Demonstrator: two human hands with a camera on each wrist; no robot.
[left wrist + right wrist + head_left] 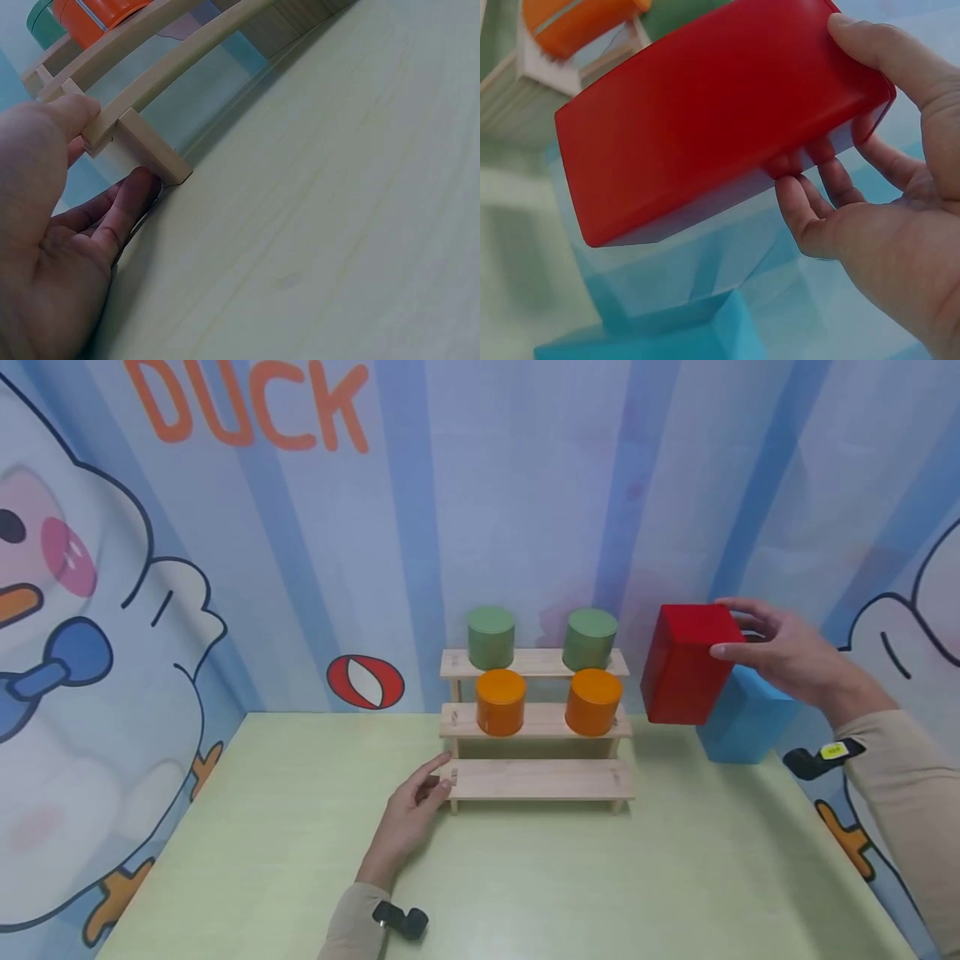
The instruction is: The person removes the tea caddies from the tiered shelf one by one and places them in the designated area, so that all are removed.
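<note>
The right hand [802, 656] is gripping a red rectangular block [688, 668] by its upper end, with the thumb pressing one side and the fingers bending against another. The block is hanging in the air over the back right corner of the pale green table [300, 860], to the right of a three-tier wooden rack [540, 779]. A light blue block [746, 727] is standing at that corner; the red one is partly covering it in the head view, while the right wrist view is showing a gap between them.

The left hand [405, 818] is holding the left end of the rack's bottom step, thumb and fingers bracketing the board's end and its leg. The rack is standing near the table's back edge.

Two orange cylinders [501, 703] are sitting on the middle step, one toward each end, and two green cylinders [491, 639] are sitting likewise on the top step. Behind the back edge, a blue striped backdrop [510, 485] is displaying orange "DUCK" lettering [281, 406] and a red-and-white ball picture [343, 681].
</note>
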